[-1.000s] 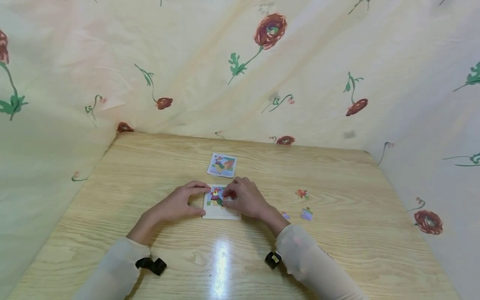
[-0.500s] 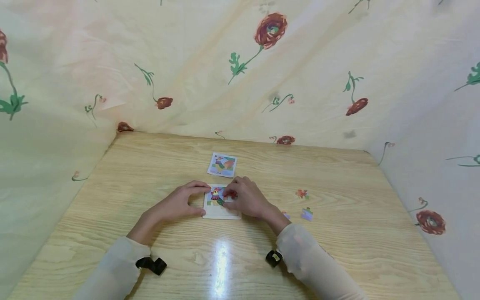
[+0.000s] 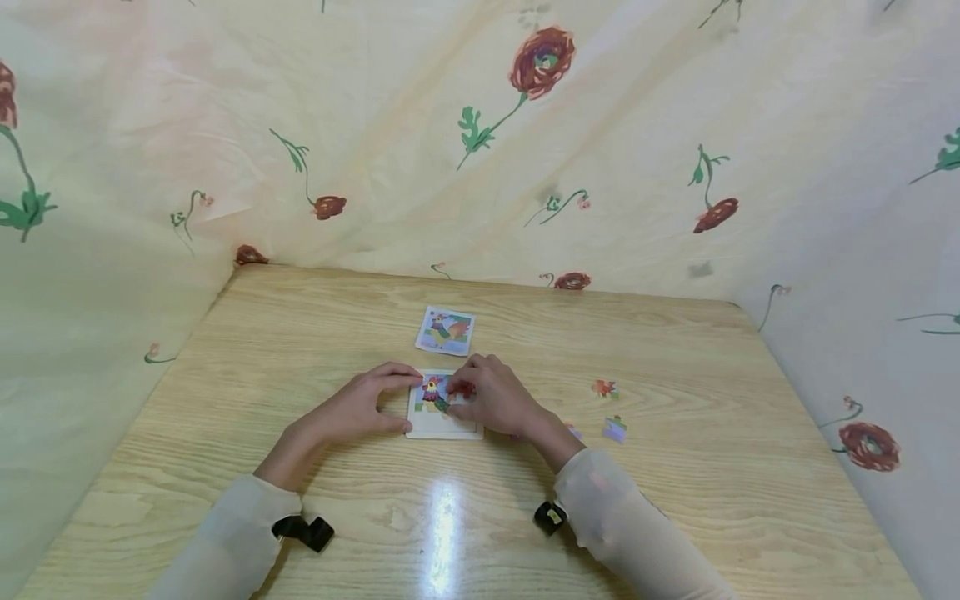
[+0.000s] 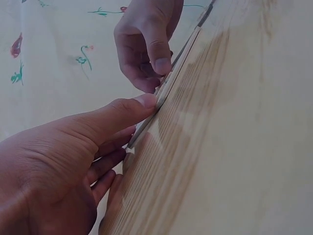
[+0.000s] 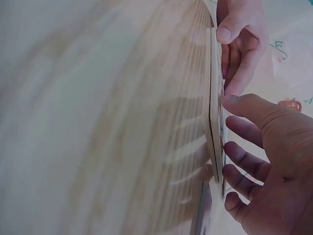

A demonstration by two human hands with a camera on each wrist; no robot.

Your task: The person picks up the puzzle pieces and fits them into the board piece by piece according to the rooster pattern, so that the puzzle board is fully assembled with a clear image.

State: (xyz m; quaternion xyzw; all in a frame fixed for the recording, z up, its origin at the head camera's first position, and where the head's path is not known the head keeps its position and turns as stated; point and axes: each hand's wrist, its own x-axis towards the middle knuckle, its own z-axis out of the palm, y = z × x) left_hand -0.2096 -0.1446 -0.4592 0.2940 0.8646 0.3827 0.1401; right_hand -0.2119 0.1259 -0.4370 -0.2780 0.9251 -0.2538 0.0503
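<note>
A square puzzle board (image 3: 444, 427) with a white border lies in the middle of the table, partly filled with a rooster picture. At its left side my left hand (image 3: 367, 404) holds the edge, index finger near the far corner and thumb near the close one. Over the right part of the board, my right hand (image 3: 495, 398) has its thumb and fingers bent down around a reddish puzzle piece (image 3: 465, 389), mostly hidden beneath the fingers. The right wrist view shows the right thumb and fingertips at the face of the board (image 5: 214, 122).
A card with the rooster picture (image 3: 446, 331) lies just beyond the board. To the right are loose pieces: a red one (image 3: 603, 388), a purple and green one (image 3: 614, 428), and others partly hidden by the right wrist. Floral cloth (image 3: 375, 167) surrounds the wooden table (image 3: 262, 333).
Both hands stay almost where they were on the board. My right wrist has shifted very slightly to the right, and a purple bit now shows beneath it.
</note>
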